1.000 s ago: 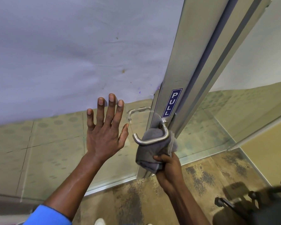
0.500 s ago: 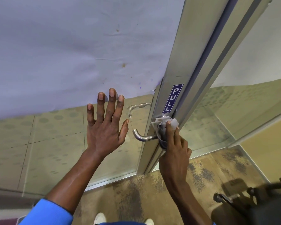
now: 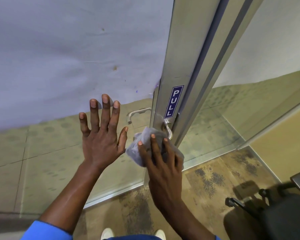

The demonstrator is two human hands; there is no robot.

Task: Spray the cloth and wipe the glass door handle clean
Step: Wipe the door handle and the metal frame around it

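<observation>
The metal lever handle (image 3: 168,129) juts from the aluminium door frame just below a blue PULL sticker (image 3: 173,102). My right hand (image 3: 160,159) presses a grey cloth (image 3: 142,149) over the handle's free end, so only the bend near the frame shows. Flat against the glass door (image 3: 42,153), to the left of the handle, my left hand (image 3: 102,135) has its fingers spread and holds nothing. No spray bottle is in view.
The upper glass is covered by a pale lilac sheet (image 3: 68,49). A second handle (image 3: 137,113) shows through the glass on the far side. A dark wheeled office chair (image 3: 270,210) stands at lower right on the mottled brown floor. My white shoes (image 3: 107,233) are below.
My right hand slid the cloth from the handle's base by the frame out along the lever to its free end. The left hand stayed flat on the glass.
</observation>
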